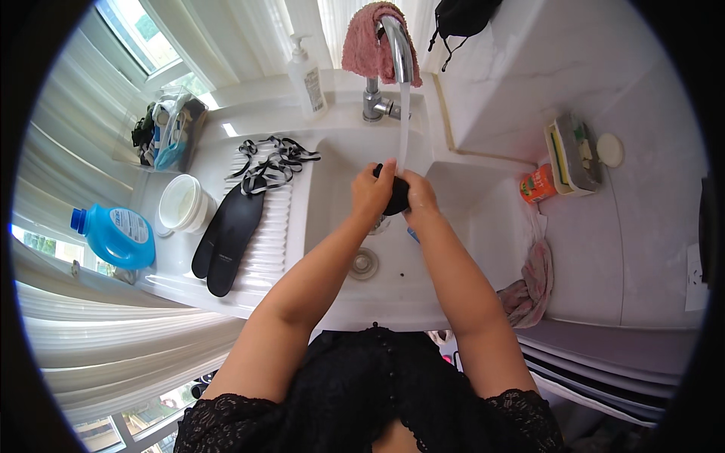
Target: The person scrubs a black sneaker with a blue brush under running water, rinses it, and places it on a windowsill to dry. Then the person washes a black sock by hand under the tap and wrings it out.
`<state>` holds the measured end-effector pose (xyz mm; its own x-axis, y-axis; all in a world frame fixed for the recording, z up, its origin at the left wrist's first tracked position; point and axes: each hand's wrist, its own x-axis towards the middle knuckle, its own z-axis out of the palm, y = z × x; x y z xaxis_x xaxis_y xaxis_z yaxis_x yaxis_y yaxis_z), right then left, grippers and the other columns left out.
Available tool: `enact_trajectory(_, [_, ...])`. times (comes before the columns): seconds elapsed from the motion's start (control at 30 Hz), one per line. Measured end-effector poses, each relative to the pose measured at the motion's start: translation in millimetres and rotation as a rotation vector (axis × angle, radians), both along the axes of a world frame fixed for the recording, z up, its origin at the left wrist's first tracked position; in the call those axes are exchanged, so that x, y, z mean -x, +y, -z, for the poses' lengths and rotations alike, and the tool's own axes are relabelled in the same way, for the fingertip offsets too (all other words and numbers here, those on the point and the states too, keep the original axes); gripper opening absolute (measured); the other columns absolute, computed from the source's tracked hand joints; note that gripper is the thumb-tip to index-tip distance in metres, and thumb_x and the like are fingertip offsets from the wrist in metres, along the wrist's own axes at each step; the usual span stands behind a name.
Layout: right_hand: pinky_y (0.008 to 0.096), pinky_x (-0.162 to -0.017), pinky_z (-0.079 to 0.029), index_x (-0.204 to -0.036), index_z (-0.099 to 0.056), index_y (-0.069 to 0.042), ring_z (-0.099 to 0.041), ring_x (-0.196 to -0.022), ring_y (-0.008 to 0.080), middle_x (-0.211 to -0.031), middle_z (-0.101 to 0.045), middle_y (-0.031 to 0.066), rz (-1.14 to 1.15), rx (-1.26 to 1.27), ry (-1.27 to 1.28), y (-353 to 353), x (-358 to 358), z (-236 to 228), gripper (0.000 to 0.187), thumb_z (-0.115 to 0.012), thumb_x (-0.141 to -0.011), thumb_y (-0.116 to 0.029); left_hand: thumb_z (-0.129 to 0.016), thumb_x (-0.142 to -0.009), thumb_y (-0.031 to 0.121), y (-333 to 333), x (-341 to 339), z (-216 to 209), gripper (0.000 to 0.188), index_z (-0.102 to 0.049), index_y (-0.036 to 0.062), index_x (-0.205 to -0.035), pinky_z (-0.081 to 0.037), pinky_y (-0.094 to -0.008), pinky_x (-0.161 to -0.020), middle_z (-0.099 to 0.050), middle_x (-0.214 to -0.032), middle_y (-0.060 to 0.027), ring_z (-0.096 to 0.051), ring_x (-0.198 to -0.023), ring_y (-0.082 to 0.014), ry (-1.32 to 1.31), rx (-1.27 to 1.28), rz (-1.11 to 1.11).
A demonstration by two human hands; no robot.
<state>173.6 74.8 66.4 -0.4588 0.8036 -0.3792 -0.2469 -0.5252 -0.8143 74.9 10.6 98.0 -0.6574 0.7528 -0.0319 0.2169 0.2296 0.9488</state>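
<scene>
Both hands hold a black, rounded, shoe-like thing [396,198] over the sink, under running water from the tap [396,45]. My left hand [368,198] grips its left side, thumb up near the top. My right hand [421,198] closes on the right side. Much of the thing is hidden by my fingers, so its exact kind is unclear. A small blue piece [413,235] shows just below my right hand; I cannot tell what it belongs to. Two black insoles [234,230] lie on the ribbed washboard [273,241], with black-and-white laces [276,160] beyond them.
A blue detergent bottle [117,238], white tub [181,204] and clear box [170,132] stand at left. Behind are a pump bottle [306,83] and a pink cloth [362,45] over the tap. At right are an orange can [537,184], sponge holder [574,158] and rag [532,287].
</scene>
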Motion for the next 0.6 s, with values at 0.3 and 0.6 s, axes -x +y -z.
enact_trajectory(0.3, [0.0590,-0.090,-0.045,-0.133,-0.043,-0.019,-0.054,-0.114,0.0312,-0.124,-0.052,0.0137,-0.345,0.267,0.056,-29.5,-21.7,-34.7,0.072,-0.062,-0.080,-0.064,-0.051,-0.094,0.047,-19.6,13.0,-7.1,0.049,-0.054,-0.0008,-0.104,-0.054,-0.0336,-0.069,-0.061,-0.091,-0.0126,-0.063,-0.078,-0.0206,-0.881,-0.286,-0.048])
enact_trajectory(0.6, [0.0426,-0.070,-0.054,-0.122,-0.051,-0.001,-0.060,-0.098,0.0261,-0.110,-0.059,0.0149,-0.339,0.008,-0.109,-23.5,-24.0,-17.0,0.048,-0.069,-0.083,-0.023,-0.053,-0.095,0.045,-15.2,5.3,20.5,0.047,-0.050,0.0019,-0.114,-0.053,-0.0378,-0.079,-0.060,-0.099,-0.0111,-0.061,-0.088,-0.0214,-0.652,-0.264,-0.093])
